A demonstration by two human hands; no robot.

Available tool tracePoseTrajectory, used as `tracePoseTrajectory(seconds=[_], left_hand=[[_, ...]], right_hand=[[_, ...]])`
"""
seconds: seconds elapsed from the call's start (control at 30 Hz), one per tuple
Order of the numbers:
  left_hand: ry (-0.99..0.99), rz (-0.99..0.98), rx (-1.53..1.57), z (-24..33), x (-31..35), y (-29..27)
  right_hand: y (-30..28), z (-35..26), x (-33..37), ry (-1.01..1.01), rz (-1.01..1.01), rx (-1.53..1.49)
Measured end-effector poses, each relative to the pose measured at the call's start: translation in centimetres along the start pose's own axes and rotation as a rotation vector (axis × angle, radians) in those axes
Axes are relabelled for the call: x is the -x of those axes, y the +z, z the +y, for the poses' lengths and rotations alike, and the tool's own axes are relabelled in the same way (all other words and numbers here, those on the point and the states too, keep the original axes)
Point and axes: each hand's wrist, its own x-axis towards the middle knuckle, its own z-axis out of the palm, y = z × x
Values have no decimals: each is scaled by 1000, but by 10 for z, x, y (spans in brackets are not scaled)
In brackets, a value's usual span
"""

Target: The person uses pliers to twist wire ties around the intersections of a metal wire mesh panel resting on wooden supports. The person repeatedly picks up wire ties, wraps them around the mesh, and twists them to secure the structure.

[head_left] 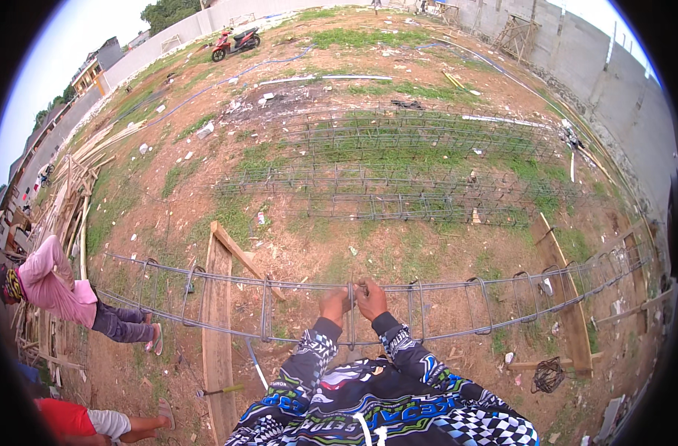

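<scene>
Open ground of reddish soil and patchy grass is bounded by a tall grey concrete wall. Across it, a long, narrow cage of dark steel bars and squarish wire rings is laid over two brown wooden planks, one near its left part and one near its right. More grey steel cages are set beyond it; to its left, a person in a pink top is seen.

At the cage's upper bars, near its middle, the left hand and right hand are held close together with fingers curled beside a ring. Whether bar, ring or tie wire is gripped cannot be told.

Stiff, rough handling is to be expected from the steel, with some flex along such a length; it is probably too heavy to be lifted easily from one end. It is best held by the long bars, close to a ring.

The fingertips are hard to make out, the lower bars are partly covered by the sleeves, and the cage's far ends are blurred toward the rim.
</scene>
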Motion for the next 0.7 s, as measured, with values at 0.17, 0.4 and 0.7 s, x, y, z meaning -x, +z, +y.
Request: tracePoseTrajectory(seconds=[0.17,0.4,0.7], left_hand=[[354,40,-670,22,35,17],[724,-195,-1383,72,31,34],[656,-374,-1578,86,-23,39]], right_hand=[[-3,16,-2,-64,29,-7],[-12,32,6,-121,-29,18],[-1,47,15,22,-95,-174]])
